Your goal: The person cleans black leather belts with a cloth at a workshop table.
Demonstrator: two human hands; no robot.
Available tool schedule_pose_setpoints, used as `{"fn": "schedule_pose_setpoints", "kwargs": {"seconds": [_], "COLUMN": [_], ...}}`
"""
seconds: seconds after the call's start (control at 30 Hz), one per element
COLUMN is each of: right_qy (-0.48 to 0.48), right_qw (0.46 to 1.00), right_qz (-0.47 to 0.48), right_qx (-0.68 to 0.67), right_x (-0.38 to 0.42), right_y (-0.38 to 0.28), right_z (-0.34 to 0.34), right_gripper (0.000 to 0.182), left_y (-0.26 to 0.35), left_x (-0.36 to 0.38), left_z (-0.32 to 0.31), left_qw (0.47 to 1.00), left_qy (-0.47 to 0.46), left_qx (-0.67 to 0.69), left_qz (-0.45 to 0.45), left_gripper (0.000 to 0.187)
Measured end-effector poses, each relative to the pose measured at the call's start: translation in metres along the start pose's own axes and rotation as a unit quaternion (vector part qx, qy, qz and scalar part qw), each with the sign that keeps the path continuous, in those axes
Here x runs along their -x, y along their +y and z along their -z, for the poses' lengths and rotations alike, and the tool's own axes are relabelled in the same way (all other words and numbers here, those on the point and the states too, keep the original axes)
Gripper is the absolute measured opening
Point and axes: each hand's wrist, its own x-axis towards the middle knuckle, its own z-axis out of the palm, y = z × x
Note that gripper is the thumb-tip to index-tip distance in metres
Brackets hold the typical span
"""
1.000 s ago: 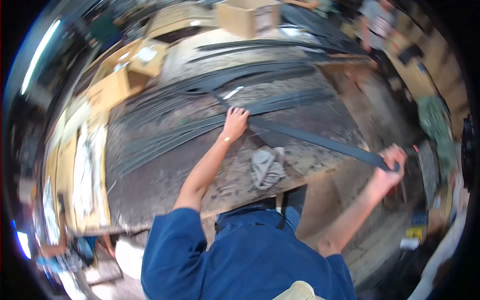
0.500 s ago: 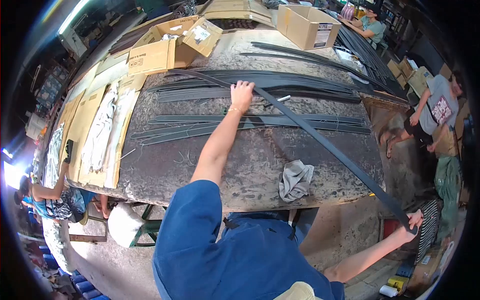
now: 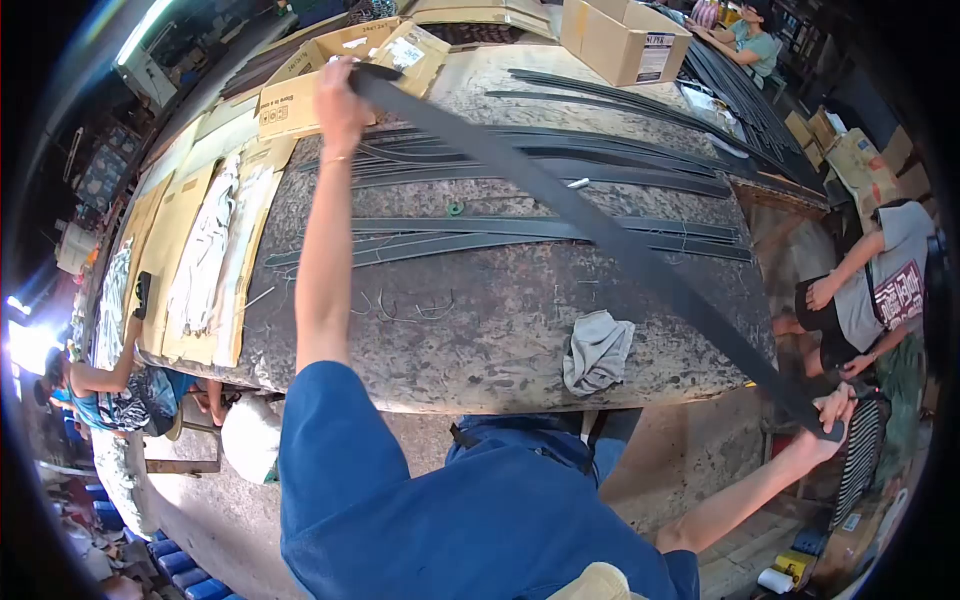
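Observation:
A long dark strap stretches diagonally above the worktable, raised at its left end. Up near the cardboard box, my left hand is closed around that upper end, a short tail poking out beyond it. My right hand grips the other end, low at the right, off the table's edge. Beneath the strap lie bundles of similar dark straps, some tied with thin string. A crumpled grey cloth rests close to the front edge, and a small green ring sits among the strips.
The worn table fills the middle. A second cardboard box stands at the back. One person sits at the right, another at the left, a third at the far right. A white stool is by the front left.
My left hand has moved up and left from the middle of the table, lifting the strap's end. My right hand has stayed nearly in place. The person at the right has shifted lower.

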Motion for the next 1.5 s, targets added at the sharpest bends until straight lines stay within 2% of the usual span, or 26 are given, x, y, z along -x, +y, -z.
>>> {"fn": "schedule_pose_setpoints", "kwargs": {"seconds": [0.03,0.1,0.13,0.17,0.2,0.27,0.33,0.37,0.47,0.5,0.53,0.57,0.6,0.7,0.77,0.9,1.1,1.13,1.3,1.4,1.47,1.5], "right_qy": [-0.007,0.031,0.003,-0.015,-0.01,-0.019,-0.02,-0.013,0.027,0.055,0.089,0.087,0.115,0.17,0.194,0.183,0.203,0.213,0.217,0.198,0.196,0.194], "right_qw": [0.999,0.999,0.999,0.998,0.996,0.993,0.99,0.99,0.987,0.985,0.982,0.981,0.978,0.963,0.959,0.956,0.95,0.949,0.952,0.96,0.959,0.958], "right_qz": [-0.027,-0.01,-0.045,-0.067,-0.083,-0.115,-0.139,-0.143,-0.154,-0.157,-0.153,-0.16,-0.152,-0.154,-0.173,-0.193,-0.194,-0.186,-0.164,-0.165,-0.163,-0.158], "right_qx": [-0.028,0.039,0.003,0.002,0.007,0.011,0.012,0.013,0.031,0.046,0.061,0.061,0.087,0.139,0.116,0.123,0.137,0.141,0.141,0.107,0.123,0.141], "right_x": [-0.002,-0.007,-0.011,-0.017,-0.024,-0.038,-0.05,-0.057,-0.075,-0.083,-0.092,-0.098,-0.103,-0.114,-0.127,-0.142,-0.141,-0.14,-0.141,-0.152,-0.155,-0.156], "right_y": [0.011,0.02,0.034,0.039,0.044,0.065,0.091,0.104,0.134,0.138,0.138,0.135,0.131,0.112,0.091,0.065,0.071,0.072,0.071,0.066,0.066,0.066], "right_z": [-0.003,0.014,0.015,0.03,0.049,0.072,0.088,0.098,0.121,0.137,0.156,0.169,0.179,0.204,0.238,0.28,0.276,0.274,0.261,0.26,0.25,0.246], "right_gripper": [0.011,0.013,0.014,0.014,0.015,0.016,0.02,0.021,0.024,0.025,0.026,0.026,0.027,0.032,0.03,0.03,0.032,0.032,0.031,0.027,0.027,0.026], "left_y": [-0.014,-0.014,-0.021,-0.036,-0.04,-0.041,-0.03,-0.026,-0.007,0.007,0.017,0.025,0.027,0.033,0.039,0.055,0.058,0.059,0.059,0.052,0.046,0.04], "left_x": [0.001,0.014,0.026,0.047,0.067,0.116,0.172,0.202,0.295,0.312,0.332,0.345,0.354,0.364,0.362,0.358,0.366,0.365,0.365,0.367,0.365,0.363], "left_z": [0.014,0.056,0.069,0.08,0.095,0.117,0.135,0.14,0.146,0.152,0.154,0.158,0.16,0.164,0.166,0.164,0.16,0.16,0.162,0.163,0.163,0.163], "left_qw": [0.999,0.999,0.997,0.998,0.996,0.992,0.981,0.972,0.935,0.923,0.915,0.895,0.895,0.892,0.894,0.874,0.887,0.901,0.917,0.907,0.893,0.892], "left_qy": [0.022,0.031,0.019,0.008,-0.021,-0.049,-0.094,-0.117,-0.236,-0.261,-0.278,-0.292,-0.296,-0.314,-0.331,-0.356,-0.319,-0.287,-0.254,-0.275,-0.286,-0.288], "left_qx": [-0.02,0.035,0.041,-0.003,-0.07,-0.1,-0.142,-0.141,-0.152,-0.078,-0.093,-0.052,-0.069,-0.094,-0.111,-0.135,-0.136,-0.139,-0.12,-0.098,-0.153,-0.153], "left_qz": [-0.016,0.011,0.063,0.058,0.053,0.064,0.096,0.145,0.215,0.272,0.277,0.332,0.327,0.312,0.283,0.301,0.306,0.293,0.284,0.303,0.312,0.314], "left_gripper": [0.047,0.044,0.044,0.044,0.046,0.057,0.06,0.06,0.055,0.055,0.055,0.053,0.05,0.045,0.041,0.04,0.038,0.033,0.024,0.03,0.042,0.042]}}
